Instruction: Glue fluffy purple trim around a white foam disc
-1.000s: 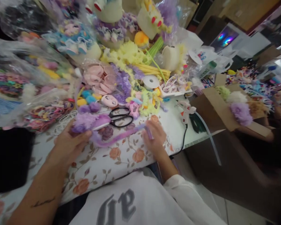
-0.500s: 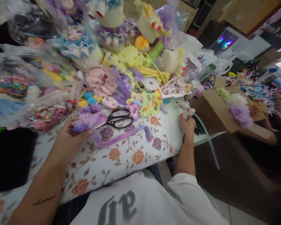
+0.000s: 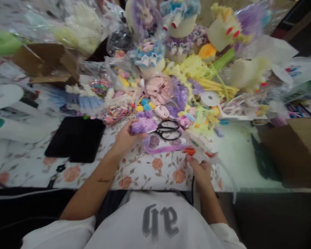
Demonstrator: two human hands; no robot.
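Observation:
My left hand is closed on a fluffy purple pom-pom-like piece just above the flowered tablecloth. Black-handled scissors lie right beside that piece, their blades partly hidden by it. A purple-pink fuzzy strip bends across the cloth below the scissors. In my right hand is a glue gun, white with orange parts and blurred, with a long clear glue stick trailing from its back. Its front end is close to the strip's right end; whether they touch I cannot tell.
Behind my hands are a smiling doll face, pink bands, yellow fuzzy stems and a white ribbon spool. Black flat tablet-like objects lie left. A cardboard box stands right. Wrapped dolls fill the back.
The view has swung left. My right hand has brought the glue gun from the table's right side in toward the fuzzy strip. My left hand still holds the purple piece.

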